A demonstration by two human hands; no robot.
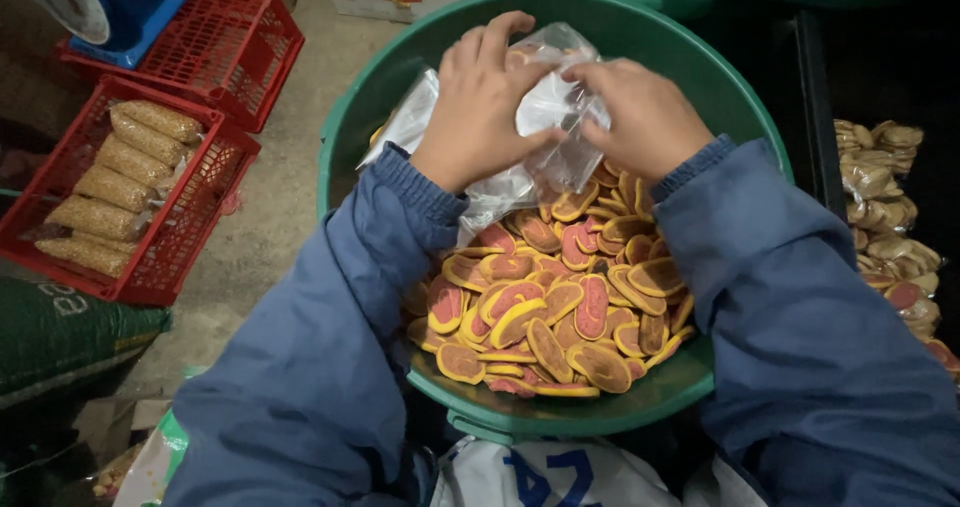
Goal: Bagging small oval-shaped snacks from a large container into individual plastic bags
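A large green tub (pixel 640 37) in front of me holds a heap of oval crackers (pixel 560 297) with yellow rims and pink or brown centres. Over the tub's far half, my left hand (pixel 480 102) and my right hand (pixel 645 117) both grip a clear plastic bag (pixel 545 117). The bag is crumpled between my fingers and hangs down towards the crackers. Both arms wear blue sleeves. What is inside the bag is hidden by my hands.
A red crate (pixel 195 217) at the left holds several filled bags of pale snacks. Behind it stands another red crate (pixel 240 37) with a blue scale (pixel 110 7). Packed bags of crackers (pixel 890 217) lie at the right. A green sack (pixel 60 332) lies at the lower left.
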